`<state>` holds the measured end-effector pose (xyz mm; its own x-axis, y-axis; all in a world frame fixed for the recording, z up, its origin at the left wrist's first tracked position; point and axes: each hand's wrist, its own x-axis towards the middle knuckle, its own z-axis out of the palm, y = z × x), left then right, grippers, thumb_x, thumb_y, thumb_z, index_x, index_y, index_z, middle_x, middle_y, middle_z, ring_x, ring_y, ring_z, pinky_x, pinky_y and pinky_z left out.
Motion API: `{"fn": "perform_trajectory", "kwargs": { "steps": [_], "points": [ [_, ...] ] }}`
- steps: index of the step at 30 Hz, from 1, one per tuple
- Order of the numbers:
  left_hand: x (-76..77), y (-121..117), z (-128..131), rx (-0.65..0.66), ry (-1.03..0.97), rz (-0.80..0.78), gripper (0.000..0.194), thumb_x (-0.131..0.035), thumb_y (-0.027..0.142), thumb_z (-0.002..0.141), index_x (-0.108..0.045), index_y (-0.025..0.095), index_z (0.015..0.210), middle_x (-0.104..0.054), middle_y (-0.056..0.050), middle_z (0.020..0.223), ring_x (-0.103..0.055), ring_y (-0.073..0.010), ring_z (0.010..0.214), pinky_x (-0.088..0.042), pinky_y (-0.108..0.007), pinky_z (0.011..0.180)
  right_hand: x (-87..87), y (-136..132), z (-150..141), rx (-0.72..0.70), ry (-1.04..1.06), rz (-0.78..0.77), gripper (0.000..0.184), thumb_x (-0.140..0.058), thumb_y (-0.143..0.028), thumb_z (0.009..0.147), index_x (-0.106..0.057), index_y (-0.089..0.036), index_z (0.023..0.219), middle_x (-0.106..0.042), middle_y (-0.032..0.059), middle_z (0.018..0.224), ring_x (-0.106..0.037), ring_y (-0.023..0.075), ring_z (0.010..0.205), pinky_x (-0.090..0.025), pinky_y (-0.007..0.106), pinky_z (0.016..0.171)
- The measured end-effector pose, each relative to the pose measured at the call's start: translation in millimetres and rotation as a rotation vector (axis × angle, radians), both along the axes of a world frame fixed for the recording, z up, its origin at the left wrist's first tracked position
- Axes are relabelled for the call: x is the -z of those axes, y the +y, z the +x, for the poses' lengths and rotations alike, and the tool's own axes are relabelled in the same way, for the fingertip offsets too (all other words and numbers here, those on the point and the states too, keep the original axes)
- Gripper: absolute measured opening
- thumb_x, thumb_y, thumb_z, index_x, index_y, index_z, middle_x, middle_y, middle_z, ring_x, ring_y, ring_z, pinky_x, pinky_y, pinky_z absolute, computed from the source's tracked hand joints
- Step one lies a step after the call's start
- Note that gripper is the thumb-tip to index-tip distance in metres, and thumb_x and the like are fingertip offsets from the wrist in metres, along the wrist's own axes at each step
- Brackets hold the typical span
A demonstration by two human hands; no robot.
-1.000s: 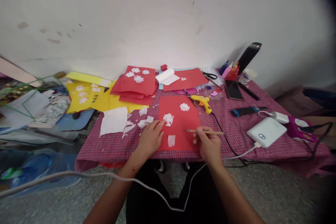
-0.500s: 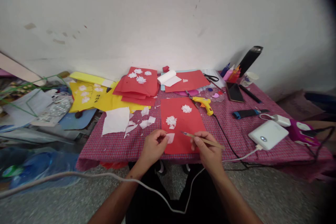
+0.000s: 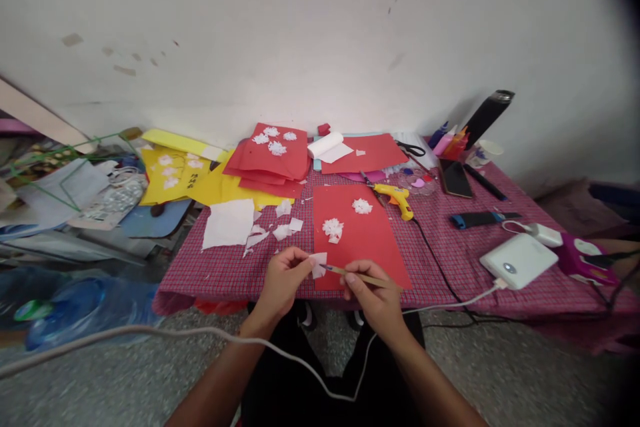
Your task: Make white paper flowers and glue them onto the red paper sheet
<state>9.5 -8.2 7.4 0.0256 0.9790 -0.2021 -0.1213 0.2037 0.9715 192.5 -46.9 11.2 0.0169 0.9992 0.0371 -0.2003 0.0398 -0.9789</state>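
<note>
My left hand [image 3: 289, 278] pinches a small square of white tissue paper [image 3: 319, 259] by its edge, above the red sheet. In my right hand [image 3: 373, 293] is a thin wooden stick [image 3: 371, 279] with a dark bluish tip. That tip is at the paper square; whether it presses on it I cannot tell. Under both, the red paper sheet [image 3: 370, 247] lies on the table, bearing two white ruffled paper flowers, a nearer one [image 3: 333, 230] and a farther one [image 3: 362, 206].
Torn white scraps [image 3: 283, 231] and a larger white sheet [image 3: 229, 223] lie left. A yellow glue gun [image 3: 395, 197] rests right of the red sheet, its cord running toward a white power bank [image 3: 519, 260]. Red papers [image 3: 280, 163] are stacked behind. A white cable [image 3: 280, 355] crosses my forearms.
My right hand has moved left, bringing the stick's tip to the paper square. My left hand still pinches the square, now turned and more upright. The view has shifted slightly.
</note>
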Motion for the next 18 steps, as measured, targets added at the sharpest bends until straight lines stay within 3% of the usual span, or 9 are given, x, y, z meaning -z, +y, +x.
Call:
{"fn": "perform_trajectory", "kwargs": {
  "steps": [7, 12, 18],
  "points": [
    [-1.7, -3.6, -0.7, 0.062, -0.026, 0.039, 0.018, -0.073, 0.032, 0.079, -0.065, 0.015, 0.077, -0.069, 0.0, 0.069, -0.062, -0.012, 0.064, -0.048, -0.023, 0.064, 2.6, 0.9, -1.7, -0.007, -0.005, -0.001, 0.013, -0.067, -0.033, 0.09, -0.064, -0.021, 0.094, -0.068, 0.0, 0.074, -0.059, 0.0114, 0.054, -0.047, 0.023, 0.051],
    [-0.5, -7.0, -2.7, 0.107, -0.072, -0.016, 0.028, -0.07, 0.028, 0.08, -0.07, 0.016, 0.105, -0.074, -0.004, 0.09, -0.068, -0.0158, 0.077, -0.055, -0.028, 0.073, 12.7, 4.7, 0.6, 0.025, 0.075, -0.059, 0.016, -0.069, -0.033, 0.088, -0.063, -0.02, 0.094, -0.069, 0.0, 0.073, -0.058, 0.0099, 0.052, -0.044, 0.021, 0.049],
    [3.4, -8.4, 0.0, 0.141, 0.021, 0.056, 0.02, -0.071, 0.022, 0.078, -0.072, 0.017, 0.097, -0.076, -0.005, 0.092, -0.07, -0.0164, 0.084, -0.055, -0.028, 0.08, 22.7, 7.6, 2.5, 0.066, 0.151, -0.073, 0.016, -0.07, -0.033, 0.088, -0.063, -0.019, 0.092, -0.071, 0.0006, 0.072, -0.057, 0.0086, 0.048, -0.043, 0.02, 0.048]
  ]
}}
